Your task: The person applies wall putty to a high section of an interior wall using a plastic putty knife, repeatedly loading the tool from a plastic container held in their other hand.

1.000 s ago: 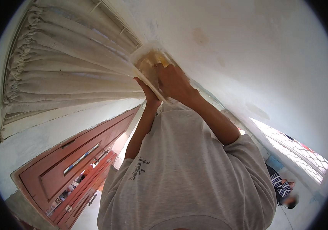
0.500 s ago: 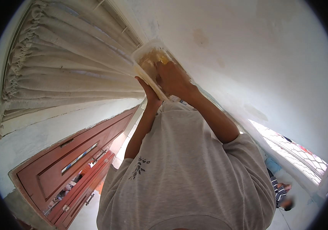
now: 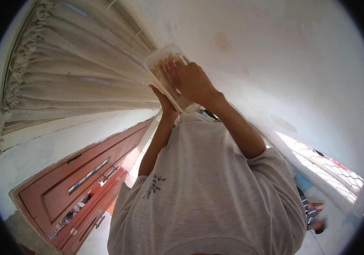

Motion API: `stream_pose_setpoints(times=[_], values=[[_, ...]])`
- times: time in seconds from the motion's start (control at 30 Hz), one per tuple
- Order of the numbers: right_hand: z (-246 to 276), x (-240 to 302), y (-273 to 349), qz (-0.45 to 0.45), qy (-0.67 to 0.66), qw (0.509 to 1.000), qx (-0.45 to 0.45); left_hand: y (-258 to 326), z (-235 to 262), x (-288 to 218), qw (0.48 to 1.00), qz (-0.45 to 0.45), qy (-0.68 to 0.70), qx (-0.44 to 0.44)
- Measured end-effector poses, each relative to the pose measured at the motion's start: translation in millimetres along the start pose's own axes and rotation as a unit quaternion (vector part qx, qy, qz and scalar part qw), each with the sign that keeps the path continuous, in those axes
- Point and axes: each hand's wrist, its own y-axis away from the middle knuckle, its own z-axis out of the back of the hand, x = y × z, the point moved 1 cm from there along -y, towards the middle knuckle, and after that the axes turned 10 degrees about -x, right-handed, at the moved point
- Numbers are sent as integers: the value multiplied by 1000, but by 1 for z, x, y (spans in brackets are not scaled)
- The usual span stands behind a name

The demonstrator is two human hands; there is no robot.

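Observation:
A clear plastic container with yellowish and pinkish food inside is held up in front of my grey shirt. My left hand holds it from below, at its lower edge. My right hand lies over its open side, fingers bent onto the rim and the food. Both forearms rise from my chest toward the container. The right hand hides part of the contents.
A cream pleated curtain hangs at the left behind the container. A reddish-brown wooden door stands at lower left. There is a white wall at the right, a grilled window, and another person low at the right.
The container has tilted so that more of its inside shows. Both hands stay on it, and the view has shifted slightly.

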Motion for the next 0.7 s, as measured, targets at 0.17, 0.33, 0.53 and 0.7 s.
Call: stream_pose_setpoints(times=[0.17,0.33,0.53,0.7], values=[[35,18,0,-13,37,999,-16,3,-3,-5,992,-51,-80,83],[-5,19,11,25,15,1000,5,-30,55,28,971,59,192,129],[1,33,6,-7,64,998,18,-16,23,6,997,-23,51,54],[-8,23,12,1,27,999,-19,-18,36,9,997,-9,50,51]])
